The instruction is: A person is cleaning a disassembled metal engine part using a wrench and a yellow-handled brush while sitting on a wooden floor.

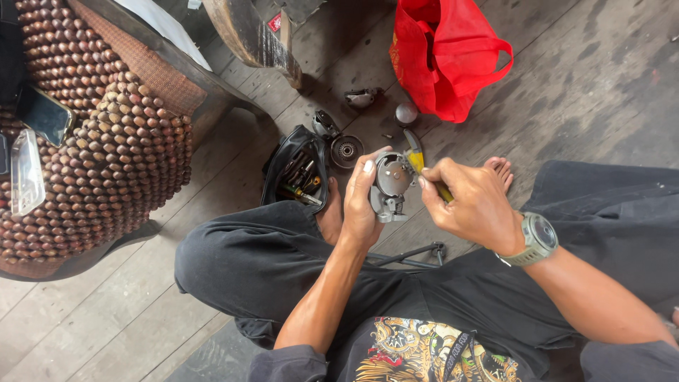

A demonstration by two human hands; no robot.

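Note:
My left hand (361,201) grips a round grey metal machine part (391,185) from its left side, held above my crossed legs. My right hand (472,204) is closed around a tool with a yellow handle (417,161), whose tip meets the part's right edge. A grey watch (535,239) sits on my right wrist. My bare foot (499,170) shows just beyond the right hand.
An open black tool pouch (297,170) lies on the wooden floor left of my hands. Small round metal parts (346,150) lie beyond it. A red bag (442,53) sits at the top. A seat covered in brown wooden beads (99,148) carries a phone (46,114).

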